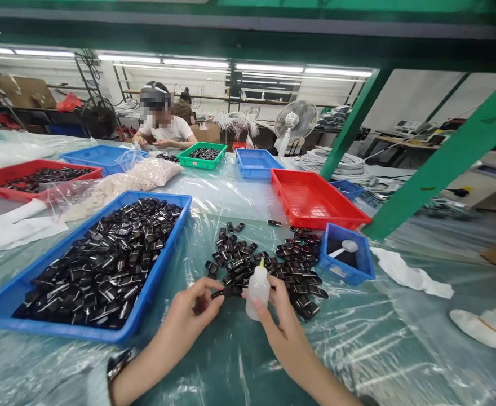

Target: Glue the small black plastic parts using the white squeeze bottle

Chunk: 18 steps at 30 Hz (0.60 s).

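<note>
"Step in hand?"

"Possibly pairing things: beside the blue tray [119,334], the left hand [189,310] is apparently pinching a black piece [220,294]; a white bottle [258,287] is being gripped upright by the right hand [283,322]."

"Next move?"

"It's seemingly calling for steady aim."

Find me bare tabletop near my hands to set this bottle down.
Bare tabletop lies between the large blue tray and the loose black pieces, and between both forearms. Crowded: from the bottle rightward to the small blue bin.
</note>
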Each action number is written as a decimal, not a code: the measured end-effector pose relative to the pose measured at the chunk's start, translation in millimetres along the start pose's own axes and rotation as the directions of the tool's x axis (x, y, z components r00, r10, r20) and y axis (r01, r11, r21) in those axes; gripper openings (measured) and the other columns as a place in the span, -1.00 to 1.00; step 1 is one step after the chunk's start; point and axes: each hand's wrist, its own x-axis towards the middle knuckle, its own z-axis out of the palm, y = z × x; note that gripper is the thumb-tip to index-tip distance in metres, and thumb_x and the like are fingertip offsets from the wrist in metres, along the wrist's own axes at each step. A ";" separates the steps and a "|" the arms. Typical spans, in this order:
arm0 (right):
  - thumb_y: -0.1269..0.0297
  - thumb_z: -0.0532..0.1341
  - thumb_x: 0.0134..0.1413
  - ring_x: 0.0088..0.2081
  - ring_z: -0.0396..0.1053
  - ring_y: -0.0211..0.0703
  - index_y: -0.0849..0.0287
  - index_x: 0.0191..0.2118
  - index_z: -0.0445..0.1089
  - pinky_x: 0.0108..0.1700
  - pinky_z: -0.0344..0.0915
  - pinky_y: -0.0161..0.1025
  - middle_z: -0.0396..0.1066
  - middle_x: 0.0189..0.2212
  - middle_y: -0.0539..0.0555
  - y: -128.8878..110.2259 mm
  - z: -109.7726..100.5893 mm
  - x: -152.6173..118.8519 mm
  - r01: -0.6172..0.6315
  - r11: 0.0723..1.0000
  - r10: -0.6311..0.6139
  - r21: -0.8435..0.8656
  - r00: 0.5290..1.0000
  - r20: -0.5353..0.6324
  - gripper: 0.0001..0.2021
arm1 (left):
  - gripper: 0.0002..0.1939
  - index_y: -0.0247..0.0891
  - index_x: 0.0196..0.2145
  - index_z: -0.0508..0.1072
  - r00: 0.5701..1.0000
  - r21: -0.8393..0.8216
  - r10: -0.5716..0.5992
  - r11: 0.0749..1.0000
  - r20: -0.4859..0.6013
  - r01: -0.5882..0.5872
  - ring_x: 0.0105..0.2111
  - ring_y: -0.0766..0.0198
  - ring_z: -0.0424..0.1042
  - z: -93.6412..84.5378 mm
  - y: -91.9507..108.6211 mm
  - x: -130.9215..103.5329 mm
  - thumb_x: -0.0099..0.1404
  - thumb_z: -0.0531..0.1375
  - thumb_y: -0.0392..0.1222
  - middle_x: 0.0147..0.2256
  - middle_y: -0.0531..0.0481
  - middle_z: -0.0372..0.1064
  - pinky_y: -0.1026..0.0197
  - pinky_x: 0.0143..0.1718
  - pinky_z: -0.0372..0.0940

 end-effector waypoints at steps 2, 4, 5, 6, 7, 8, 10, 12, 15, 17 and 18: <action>0.02 0.03 0.28 -0.02 0.43 -0.03 0.02 0.11 0.11 -0.08 0.37 -0.14 0.45 -0.06 0.17 0.8 -5.2 -2.3 -0.008 1.000 0.008 0.003 0.999 -0.032 -0.64 | -0.79 -0.23 -0.23 0.46 0.999 -0.078 -0.028 0.996 0.040 0.031 -0.55 0.29 0.35 -1.4 -4.0 -3.7 0.39 0.05 -0.15 -0.57 0.12 0.23 0.31 -0.53 0.30; -0.02 0.06 0.24 -0.05 0.44 -0.02 0.00 0.08 0.16 -0.10 0.38 -0.15 0.44 -0.05 0.16 1.1 -9.3 -5.1 -0.015 1.000 0.015 -0.001 0.998 -0.057 -0.63 | -0.79 -0.21 -0.22 0.50 0.996 -0.133 -0.045 0.989 0.080 0.056 -0.55 0.30 0.37 -2.1 -7.5 -4.4 0.38 0.08 -0.16 -0.57 0.11 0.26 0.32 -0.54 0.30; -0.03 0.08 0.23 -0.09 0.45 -0.03 -0.01 0.07 0.19 -0.12 0.39 -0.16 0.45 -0.08 0.15 1.0 -10.7 -6.5 -0.016 1.000 0.016 -0.006 0.998 -0.067 -0.63 | -0.80 -0.20 -0.20 0.51 0.994 -0.150 -0.051 0.987 0.093 0.065 -0.56 0.30 0.37 -2.3 -8.5 -4.3 0.38 0.09 -0.16 -0.56 0.11 0.28 0.33 -0.55 0.30; -0.04 0.09 0.22 -0.13 0.47 -0.03 0.00 0.06 0.20 -0.15 0.40 -0.17 0.47 -0.14 0.14 0.5 -11.6 -8.0 -0.018 1.000 0.017 -0.014 0.997 -0.079 -0.63 | -0.81 -0.19 -0.20 0.51 0.993 -0.159 -0.054 0.985 0.101 0.070 -0.55 0.30 0.38 -2.6 -8.8 -4.4 0.38 0.10 -0.16 -0.55 0.10 0.30 0.33 -0.55 0.30; -0.05 0.10 0.21 -0.18 0.47 -0.04 0.00 0.05 0.21 -0.18 0.40 -0.19 0.48 -0.21 0.12 -0.5 -12.0 -9.5 -0.021 1.000 0.019 -0.023 0.995 -0.095 -0.62 | -0.82 -0.17 -0.21 0.51 0.993 -0.161 -0.052 0.985 0.106 0.069 -0.53 0.29 0.40 -2.9 -8.5 -4.6 0.38 0.11 -0.16 -0.53 0.09 0.33 0.33 -0.55 0.31; -0.06 0.10 0.21 -0.22 0.47 -0.06 0.00 0.04 0.22 -0.21 0.40 -0.20 0.47 -0.27 0.10 -1.8 -11.9 -11.0 -0.029 0.999 0.025 -0.032 0.994 -0.111 -0.62 | -0.82 -0.16 -0.23 0.51 0.993 -0.158 -0.043 0.986 0.107 0.060 -0.50 0.29 0.42 -3.4 -7.7 -5.3 0.39 0.10 -0.17 -0.49 0.07 0.35 0.32 -0.53 0.31; -0.08 0.11 0.20 -0.26 0.46 -0.08 0.00 0.03 0.24 -0.23 0.40 -0.22 0.45 -0.33 0.07 -5.4 -10.5 -14.0 -0.054 0.998 0.048 -0.042 0.990 -0.133 -0.62 | -0.80 -0.16 -0.26 0.48 0.995 -0.142 -0.010 0.990 0.095 0.023 -0.42 0.27 0.44 -4.4 -6.0 -7.7 0.43 0.05 -0.21 -0.39 0.03 0.38 0.30 -0.46 0.34; -0.10 0.10 0.19 -0.25 0.45 -0.11 -0.03 0.03 0.23 -0.22 0.38 -0.23 0.45 -0.32 0.06 -9.1 -8.5 -16.6 -0.090 0.995 0.084 -0.042 0.987 -0.135 -0.62 | -0.77 -0.19 -0.23 0.41 0.997 -0.112 0.042 0.993 0.067 -0.034 -0.33 0.25 0.44 -4.9 -5.7 -11.9 0.47 -0.03 -0.26 -0.29 -0.02 0.38 0.26 -0.36 0.37; -0.10 0.09 0.20 -0.22 0.45 -0.13 -0.08 0.04 0.22 -0.20 0.38 -0.25 0.45 -0.26 0.06 -11.4 -7.1 -18.8 -0.099 0.993 0.092 -0.058 0.990 -0.107 -0.63 | -0.78 -0.25 -0.10 0.33 0.984 -0.031 0.175 0.984 0.027 -0.174 -0.18 0.14 0.41 -3.2 -9.2 -20.1 0.48 -0.09 -0.30 -0.17 -0.13 0.37 0.11 -0.20 0.38; -0.08 0.08 0.22 -0.20 0.46 -0.14 -0.10 0.05 0.21 -0.19 0.38 -0.25 0.46 -0.22 0.06 -10.2 -8.0 -18.3 -0.079 0.994 0.071 -0.078 0.993 -0.093 -0.65 | -0.74 -0.29 -0.02 0.33 0.961 0.033 0.274 0.961 0.028 -0.275 -0.13 0.02 0.39 -0.9 -12.3 -24.7 0.48 -0.09 -0.32 -0.15 -0.21 0.39 -0.02 -0.16 0.37; -0.07 0.08 0.23 -0.19 0.46 -0.15 -0.12 0.05 0.20 -0.19 0.39 -0.26 0.46 -0.22 0.05 -9.1 -8.9 -17.5 -0.063 0.994 0.056 -0.091 0.995 -0.083 -0.66 | -0.73 -0.32 0.01 0.33 0.950 0.059 0.311 0.948 0.039 -0.313 -0.12 -0.03 0.39 0.3 -13.3 -26.0 0.47 -0.08 -0.34 -0.15 -0.25 0.40 -0.07 -0.17 0.37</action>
